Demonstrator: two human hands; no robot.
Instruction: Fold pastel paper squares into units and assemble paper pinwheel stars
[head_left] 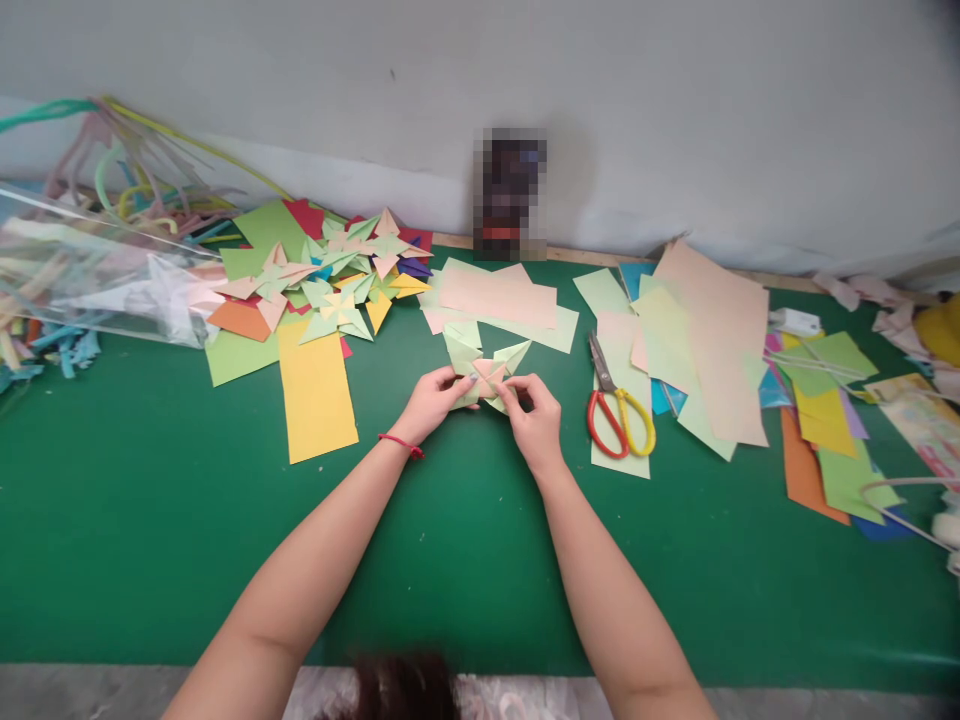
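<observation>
Between my two hands is a folded paper star (pixel 491 369), pale green at its points with a pink centre. My left hand (pixel 436 402) pinches its left side, thumb on top near the pink centre. On the right side, my right hand (pixel 535 412) grips the star between thumb and fingers. The lower points are partly hidden by the fingers. Just beyond it lie pink and pale green paper sheets (pixel 499 300). To the right, scissors (pixel 611 400) with one red and one yellow handle rest on a pale green strip.
Finished folded stars (pixel 337 305) are piled at the back left beside a yellow sheet (pixel 319 395). Pipe cleaners (pixel 142 190) and a clear plastic bag (pixel 112 270) fill the far left. Larger sheets (pixel 720 350) and coloured scraps (pixel 840 430) lie right. A blurred dark object (pixel 510 195) stands against the wall.
</observation>
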